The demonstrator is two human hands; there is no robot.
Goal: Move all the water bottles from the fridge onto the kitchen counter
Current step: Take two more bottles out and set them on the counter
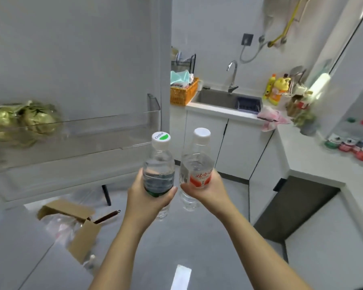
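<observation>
My left hand (144, 198) grips a clear water bottle with a green label (158, 164) and a white cap marked green. My right hand (209, 190) grips a second clear water bottle with a red-orange label (197, 164) and a plain white cap. Both bottles are upright, side by side, held out over the grey floor. The open fridge door (71, 59) fills the left. The white kitchen counter (302, 155) runs along the right, and several water bottles (352, 145) with red and green labels lie on it at the far right.
The door's clear shelf (105, 130) holds bagged greens (19, 120). A sink (222, 99) with a tap, an orange basket (182, 93), a pink cloth (270, 119) and detergent bottles (276, 90) line the back counter. Cardboard boxes (80, 229) lie on the floor at lower left.
</observation>
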